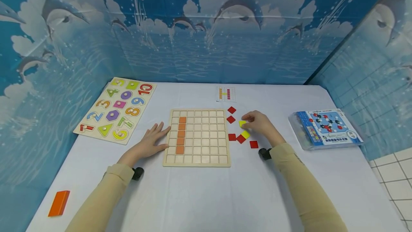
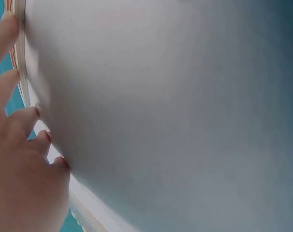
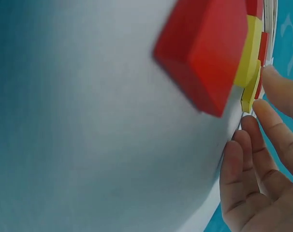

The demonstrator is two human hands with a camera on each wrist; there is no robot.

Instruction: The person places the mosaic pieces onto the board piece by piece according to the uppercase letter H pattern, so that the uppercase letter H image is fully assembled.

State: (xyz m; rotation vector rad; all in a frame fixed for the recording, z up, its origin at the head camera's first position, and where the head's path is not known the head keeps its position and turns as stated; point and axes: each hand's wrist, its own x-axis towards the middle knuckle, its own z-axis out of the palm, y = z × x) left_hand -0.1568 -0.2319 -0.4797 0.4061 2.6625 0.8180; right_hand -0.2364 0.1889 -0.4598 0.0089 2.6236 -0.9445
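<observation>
A wooden grid board (image 1: 206, 159) lies mid-table, with a column of several orange tiles (image 1: 181, 134) in its left part. The left hand (image 1: 148, 143) has its fingers spread, and the fingertips and thumb touch the board's left edge. To the right of the board, the right hand (image 1: 260, 124) pinches a yellow tile (image 3: 251, 92) between thumb and index finger; its other fingers are loosely bent. Near that hand lie a second yellow tile (image 1: 245, 134) and several red tiles (image 1: 254, 144). One red tile (image 3: 204, 53) looms large in the right wrist view.
A small pattern card (image 1: 226, 94) lies behind the board. At the back left is a number puzzle board (image 1: 114, 112) with knobbed shapes. A plastic box with a molecule picture (image 1: 328, 126) lies at the right, and an orange block (image 1: 59, 203) at the front left.
</observation>
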